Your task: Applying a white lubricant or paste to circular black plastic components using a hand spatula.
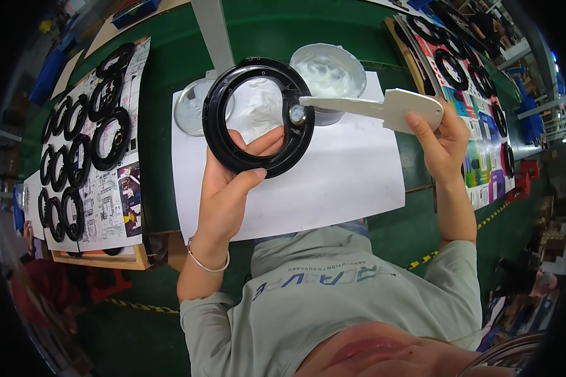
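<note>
In my left hand (229, 188) is a black plastic ring (218, 141), raised above the white sheet, with the thumb on its lower rim and the fingers behind its opening. A small round recess on the ring's right side holds a pale substance (297, 114). My right hand (443, 138) grips a white spatula (412, 110) by its broad end. The spatula's narrow tip reaches the ring's right side beside the recess. Behind the ring stands a round tub (358, 66) of white paste (321, 75), partly hidden by the spatula and ring.
A white sheet (339, 169) covers part of the green table. Left of the ring lies a clear round lid (192, 107); crumpled white tissue (261, 107) shows through the ring. Boards with several black rings stand at the left (110, 201) and right (478, 129). A grey post (212, 34) rises behind.
</note>
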`<state>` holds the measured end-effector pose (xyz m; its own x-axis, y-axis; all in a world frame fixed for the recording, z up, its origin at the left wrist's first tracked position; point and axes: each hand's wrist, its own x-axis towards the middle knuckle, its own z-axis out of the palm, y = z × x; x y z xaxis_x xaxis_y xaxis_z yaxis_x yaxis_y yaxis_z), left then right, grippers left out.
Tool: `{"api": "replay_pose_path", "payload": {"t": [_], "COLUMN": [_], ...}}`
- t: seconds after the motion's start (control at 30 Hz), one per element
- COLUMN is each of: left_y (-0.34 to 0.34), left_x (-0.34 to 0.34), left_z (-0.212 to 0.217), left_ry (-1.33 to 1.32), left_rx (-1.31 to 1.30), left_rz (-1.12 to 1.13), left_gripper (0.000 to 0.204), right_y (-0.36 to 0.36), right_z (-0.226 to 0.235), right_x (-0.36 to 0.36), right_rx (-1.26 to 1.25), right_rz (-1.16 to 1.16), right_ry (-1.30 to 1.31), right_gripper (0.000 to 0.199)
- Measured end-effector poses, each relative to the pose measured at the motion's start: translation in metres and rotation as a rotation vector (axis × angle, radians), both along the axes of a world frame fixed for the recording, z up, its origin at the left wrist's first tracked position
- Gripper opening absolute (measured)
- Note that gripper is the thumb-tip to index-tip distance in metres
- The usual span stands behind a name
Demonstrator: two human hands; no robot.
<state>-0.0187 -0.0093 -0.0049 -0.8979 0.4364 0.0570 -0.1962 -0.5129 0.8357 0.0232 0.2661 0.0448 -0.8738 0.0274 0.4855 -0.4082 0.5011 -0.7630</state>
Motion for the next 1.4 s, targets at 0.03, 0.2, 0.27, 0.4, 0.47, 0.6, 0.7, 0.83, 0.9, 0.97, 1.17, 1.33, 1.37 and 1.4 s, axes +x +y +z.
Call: {"api": "replay_pose_path", "payload": {"t": [0.03,0.2,0.27,0.4,0.47,0.6,0.7,0.83,0.9,0.97,1.17,1.33,1.37,1.4], "left_y": [-0.001,-0.001,0.0,-0.001,-0.001,-0.001,0.001,0.004,0.004,0.004,-0.003,-0.01,-0.011,-0.012], "left_x": [0.0,-0.001,0.0,-0.001,-0.002,-0.001,0.0,0.001,0.001,0.001,0.002,0.005,0.004,0.004], "left_z": [0.0,-0.002,-0.002,-0.003,-0.004,-0.008,-0.013,-0.017,-0.019,-0.019,-0.017,-0.016,-0.018,-0.02], "left_ry": [0.004,0.0,0.004,0.016,0.032,0.09,0.184,0.245,0.262,0.245,0.05,-0.077,-0.097,-0.118], "left_rx": [-0.004,0.012,0.02,0.021,0.032,-0.006,-0.019,-0.046,-0.056,-0.056,0.008,0.037,0.058,0.079], "left_rz": [-0.001,0.014,0.015,0.008,0.001,0.03,0.05,0.076,0.085,0.083,0.078,0.088,0.087,0.087], "left_gripper": [0.037,0.035,0.035,0.035,0.032,0.029,0.027,0.028,0.029,0.03,0.026,0.022,0.021,0.021], "right_y": [0.0,0.001,0.002,0.002,0.002,0.0,-0.006,-0.011,-0.014,-0.015,0.002,0.029,0.028,0.023], "right_z": [0.0,0.0,0.001,0.001,-0.001,-0.004,-0.013,-0.025,-0.034,-0.04,-0.037,-0.038,-0.037,-0.039], "right_x": [0.0,0.001,0.001,0.0,0.001,0.004,0.006,0.002,-0.002,-0.008,-0.021,-0.007,-0.005,0.0], "right_rx": [-0.001,0.087,0.101,0.11,0.075,0.018,-0.078,-0.233,-0.478,-0.611,-0.668,0.612,0.945,1.054], "right_rz": [-0.001,0.001,0.001,0.013,0.021,0.026,-0.019,0.013,-0.013,-0.02,-0.22,-0.147,-0.011,0.002], "right_ry": [-0.001,0.011,0.004,-0.009,-0.025,-0.117,-0.157,-0.207,-0.288,-0.339,-0.087,0.337,0.469,0.48], "right_gripper": [0.024,0.022,0.022,0.023,0.023,0.024,0.025,0.03,0.035,0.037,0.034,0.019,0.02,0.024]}}
